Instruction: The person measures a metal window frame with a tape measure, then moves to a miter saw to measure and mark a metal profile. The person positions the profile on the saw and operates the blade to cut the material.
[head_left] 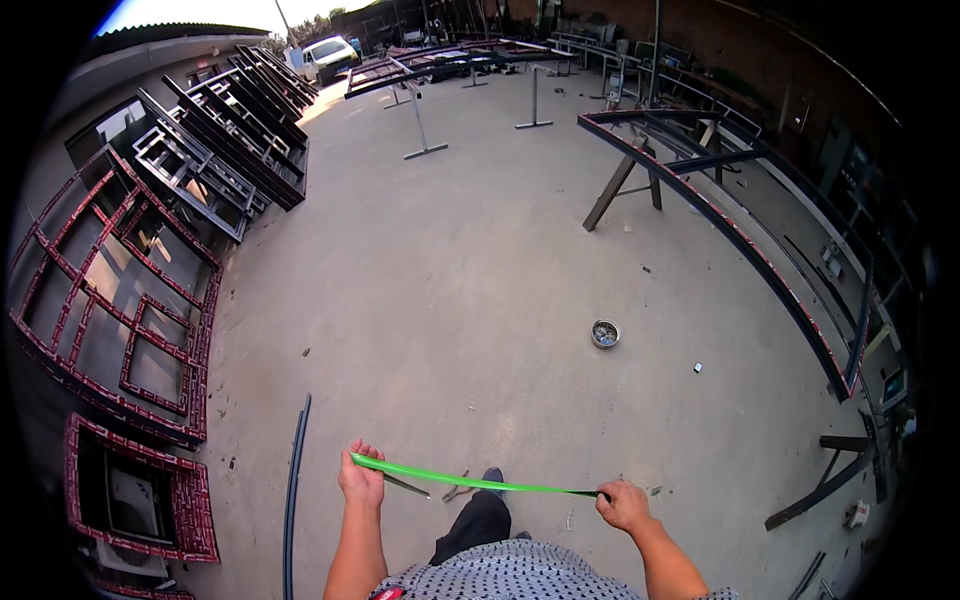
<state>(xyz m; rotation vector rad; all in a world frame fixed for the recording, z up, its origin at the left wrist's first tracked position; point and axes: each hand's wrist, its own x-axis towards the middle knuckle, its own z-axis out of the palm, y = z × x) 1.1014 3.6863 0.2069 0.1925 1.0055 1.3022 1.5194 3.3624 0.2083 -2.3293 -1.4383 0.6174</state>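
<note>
From the head camera, looking down: the person is standing on a concrete yard floor [480, 300] and is stretching a green strap [470, 483] between both hands; the left hand [361, 480] is closing around the strap's left end, fingers curled over it at about waist height; the right hand [624, 503] is gripping the right end in a closed fist, where the strap is narrowing to a thin dark line as it enters the grip. The strap's long axis is running left to right across the body, almost level, dipping slightly toward the right hand; it is lying directly between the two hands, so neither is nearer than the other, each holding one end; the wider, brighter part is sitting closer to the left hand. A thin dark strip is hanging just under the strap near the left hand, whether it is a shadow or a second piece I cannot tell.

Below the strap, the person's dark trouser leg and shoe [493, 476] are showing; a long dark rod [294, 490] is lying on the floor to the left, well apart from the hands; a small round metal tin [605, 333] is sitting on the floor ahead and to the right. Red-painted metal window frames [120, 320] are leaning along the left side; a long dark metal beam [740, 250] is resting on trestles at the right.
</note>
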